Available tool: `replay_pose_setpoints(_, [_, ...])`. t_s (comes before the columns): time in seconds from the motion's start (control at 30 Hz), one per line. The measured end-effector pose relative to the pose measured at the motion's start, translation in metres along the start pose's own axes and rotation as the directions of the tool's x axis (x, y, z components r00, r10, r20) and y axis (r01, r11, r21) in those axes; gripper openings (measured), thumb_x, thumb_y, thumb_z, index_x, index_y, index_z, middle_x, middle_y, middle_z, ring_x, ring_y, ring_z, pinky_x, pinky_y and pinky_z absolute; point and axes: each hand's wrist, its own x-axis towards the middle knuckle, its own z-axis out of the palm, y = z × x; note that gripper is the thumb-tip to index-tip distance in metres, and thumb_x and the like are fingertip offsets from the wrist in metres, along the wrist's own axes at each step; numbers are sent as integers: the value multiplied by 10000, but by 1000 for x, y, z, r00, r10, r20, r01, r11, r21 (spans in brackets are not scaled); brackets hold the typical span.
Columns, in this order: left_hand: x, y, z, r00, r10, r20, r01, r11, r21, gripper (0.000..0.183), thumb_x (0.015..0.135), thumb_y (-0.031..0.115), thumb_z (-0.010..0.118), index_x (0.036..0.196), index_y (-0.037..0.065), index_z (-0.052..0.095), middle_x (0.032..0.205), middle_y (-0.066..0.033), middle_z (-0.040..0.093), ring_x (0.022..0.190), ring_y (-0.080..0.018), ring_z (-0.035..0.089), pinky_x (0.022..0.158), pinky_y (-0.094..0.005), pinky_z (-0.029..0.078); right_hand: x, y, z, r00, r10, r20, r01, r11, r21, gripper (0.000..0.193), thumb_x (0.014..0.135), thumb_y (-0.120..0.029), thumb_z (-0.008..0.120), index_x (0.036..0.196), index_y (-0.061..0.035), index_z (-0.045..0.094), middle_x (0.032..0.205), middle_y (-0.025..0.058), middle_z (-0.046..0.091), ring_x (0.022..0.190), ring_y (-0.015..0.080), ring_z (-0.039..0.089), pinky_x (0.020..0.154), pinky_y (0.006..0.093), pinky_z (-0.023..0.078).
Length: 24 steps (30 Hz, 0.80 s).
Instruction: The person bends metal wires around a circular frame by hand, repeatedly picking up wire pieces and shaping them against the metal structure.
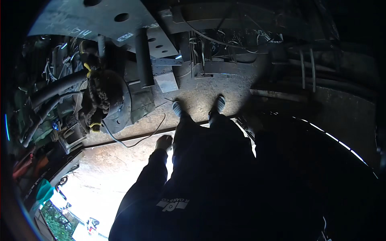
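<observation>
My left hand (164,142) hangs low beside my left thigh, at the end of a dark sleeve. Against the glare it is mostly a dark shape, so its fingers cannot be told apart, and nothing shows sticking out of it. A dim shape beside my right thigh seems to be my right hand (252,127); deep shadow hides its fingers. My two feet, in striped footwear, stand apart on the worn floor (201,89). A thin grey cable (138,141) loops over the floor near my left hand.
Ahead on the left stands a round metal flange (125,100) with a dark, shaggy bundle against it. A steel plate with holes (100,18) and a thick pipe (143,58) loom above. Metal scrap crowds the left, and dark beams (281,95) lie to the right.
</observation>
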Motion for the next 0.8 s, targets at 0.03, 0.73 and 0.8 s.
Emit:
replay_pose_setpoints(0.03, [35,35,-2,997,56,-58,-54,998,41,343,952,367,514,1020,70,672,990,-178,698,942,-387,665,833,-471,529,-6,5,-5,999,-35,8,36,997,-74,160,992,-252,579,1035,-103,615,699,8,552,537,117,507,457,285,404])
replay_pose_setpoints(0.73, [394,350,109,954,-12,301,286,349,-892,181,961,300,576,1061,150,591,739,-42,546,621,-210,535,546,-433,472,-54,119,-22,853,441,-279,-338,874,349,365,965,-319,625,1159,-10,630,865,76,669,623,125,589,570,285,490])
replay_pose_setpoints(0.8, [401,342,111,963,-44,265,258,420,-870,150,967,283,558,1032,152,587,717,-37,537,582,-209,518,522,-436,450,-55,118,-24,848,441,-292,-333,874,353,356,961,-326,637,1142,-19,639,847,65,664,626,114,581,562,279,478])
